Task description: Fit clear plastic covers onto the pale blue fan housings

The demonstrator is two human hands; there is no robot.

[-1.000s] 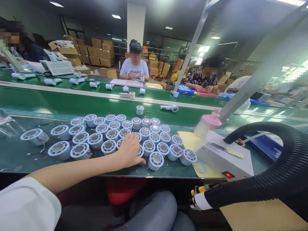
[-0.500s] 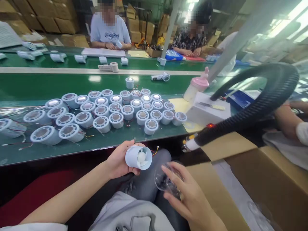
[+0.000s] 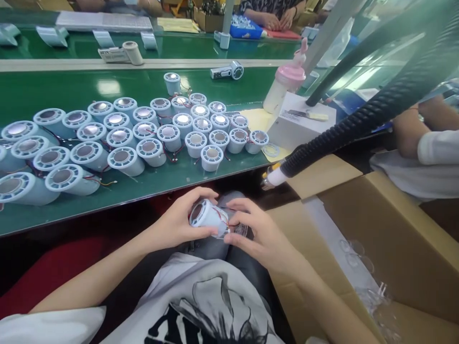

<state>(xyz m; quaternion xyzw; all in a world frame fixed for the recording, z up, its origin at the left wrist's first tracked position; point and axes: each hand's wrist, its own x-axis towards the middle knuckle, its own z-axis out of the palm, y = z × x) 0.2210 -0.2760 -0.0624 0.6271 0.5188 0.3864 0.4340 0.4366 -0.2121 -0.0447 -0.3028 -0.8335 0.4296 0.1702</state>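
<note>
My left hand (image 3: pixel 176 219) is closed round a light-blue cylindrical fan housing (image 3: pixel 211 220), tilted on its side above my lap. Its vented ring end with a dark centre faces left, and thin red and black wires run along the near right side. At the housing's other end, my right hand (image 3: pixel 263 234) grips a clear plastic round piece (image 3: pixel 241 229), partly hidden by the fingers. The clear piece is at or against the housing's right end; I cannot tell whether it is seated. Several similar fan housings (image 3: pixel 122 160) stand on the green table.
A flexible black hose (image 3: pixel 315 136) with a white nozzle reaches in from the right. An open cardboard box (image 3: pixel 390 239) holding clear plastic pieces stands at lower right. Beyond are a white box (image 3: pixel 304 119), a pink-lidded bottle (image 3: pixel 286 86) and a co-worker's hands (image 3: pixel 279 20).
The housing has been turned so its vented end faces left and the fan blades no longer show. My right hand has brought the clear piece up to it. The view has tilted down.
</note>
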